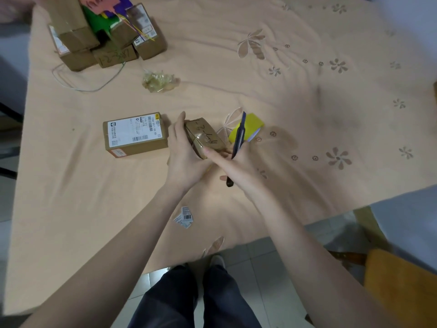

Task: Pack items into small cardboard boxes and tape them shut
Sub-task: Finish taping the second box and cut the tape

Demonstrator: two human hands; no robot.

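Observation:
A small taped cardboard box [205,136] with black handwriting on top is held above the table. My left hand [183,153] grips its left side from below, thumb up along the edge. My right hand [233,166] holds a dark blue utility knife [239,136] upright just right of the box, with the index finger stretched out onto the box's near corner. A larger cardboard box [136,134] with a white shipping label lies on the cloth just left of my left hand. A yellow object [251,125] lies behind the knife.
The table is covered by a peach floral cloth [307,91]. A pile of several taped boxes [106,36] with colourful items and a wire sits at the far left. A crumpled tape wad [159,81] lies mid-table; torn label scraps [184,217] lie near the front edge.

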